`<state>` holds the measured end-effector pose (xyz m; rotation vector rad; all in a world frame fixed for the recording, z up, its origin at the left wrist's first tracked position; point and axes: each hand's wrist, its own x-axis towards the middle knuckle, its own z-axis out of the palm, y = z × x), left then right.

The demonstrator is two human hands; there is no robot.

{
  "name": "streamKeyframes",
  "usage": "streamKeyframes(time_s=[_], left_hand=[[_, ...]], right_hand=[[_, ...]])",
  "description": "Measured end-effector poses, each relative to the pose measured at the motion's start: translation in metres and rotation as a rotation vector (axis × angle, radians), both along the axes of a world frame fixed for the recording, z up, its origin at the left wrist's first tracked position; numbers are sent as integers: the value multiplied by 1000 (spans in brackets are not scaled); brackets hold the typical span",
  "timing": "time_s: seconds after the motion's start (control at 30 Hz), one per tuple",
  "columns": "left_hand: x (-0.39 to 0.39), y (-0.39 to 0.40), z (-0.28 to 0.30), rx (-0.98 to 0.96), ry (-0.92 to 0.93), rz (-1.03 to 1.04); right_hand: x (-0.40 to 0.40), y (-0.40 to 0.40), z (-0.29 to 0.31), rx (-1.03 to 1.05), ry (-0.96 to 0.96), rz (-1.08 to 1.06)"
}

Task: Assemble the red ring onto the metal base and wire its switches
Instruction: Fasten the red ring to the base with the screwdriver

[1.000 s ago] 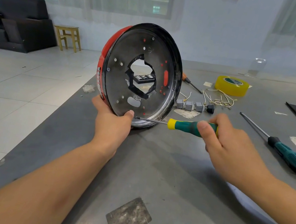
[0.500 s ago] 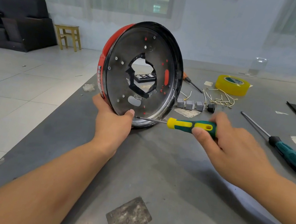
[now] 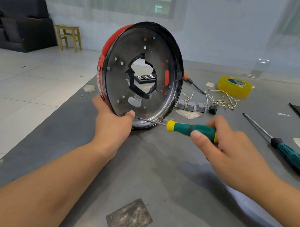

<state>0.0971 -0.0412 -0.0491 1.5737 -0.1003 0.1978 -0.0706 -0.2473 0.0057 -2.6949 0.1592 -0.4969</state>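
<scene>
My right hand (image 3: 231,151) grips the screwdriver (image 3: 189,129), shaft lying level, tip pointing left at a screw low on the metal base (image 3: 122,81). Left hand (image 3: 113,125) clamps the base's near edge, standing on the worktop (image 3: 154,182); red ring (image 3: 101,66) behind it, far-left.

Both forearms are showing bare from the lower frame edges up to the wrists; no sleeve, cuff or glove is covering them within view. The left hand (image 3: 113,125) is showing its back to the camera, with a short, trimmed thumbnail catching the light at its upper right. The right hand (image 3: 231,153) is likewise showing its back and knuckles, with one short, pale nail facing the camera at its left side. Neither wrist is wearing a watch, band or bracelet, and no ring is showing on the visible fingers.
</scene>
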Motion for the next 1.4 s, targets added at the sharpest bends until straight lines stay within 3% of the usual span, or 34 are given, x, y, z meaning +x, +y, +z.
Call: streamKeyframes(time_s=[0.07, 0.1, 0.27, 0.37, 0.43, 0.63, 0.93, 1.13, 1.4], left_hand=[[0, 0, 0, 12, -2, 9], [0, 0, 0, 17, -5, 18], [2, -1, -2, 19, -2, 32], [2, -1, -3, 60, -13, 34], [2, 0, -3, 67, -7, 30], [0, -1, -1, 62, 3, 15], [0, -1, 1, 48, 2, 3], [-1, 0, 1, 4, 8, 0], [0, 1, -2, 4, 0, -11]], right_hand=[[1, 2, 1, 200, 54, -53], [1, 3, 3, 191, 70, -60], [0, -3, 8, -357, -65, 59], [-3, -5, 8, -438, -73, 141], [-2, -2, 4, -357, -83, 140], [2, 7, 2, 201, 36, -4], [8, 5, -4, 532, 115, -38], [8, 5, -6, 369, 84, -35], [9, -21, 4, 150, -281, -138]])
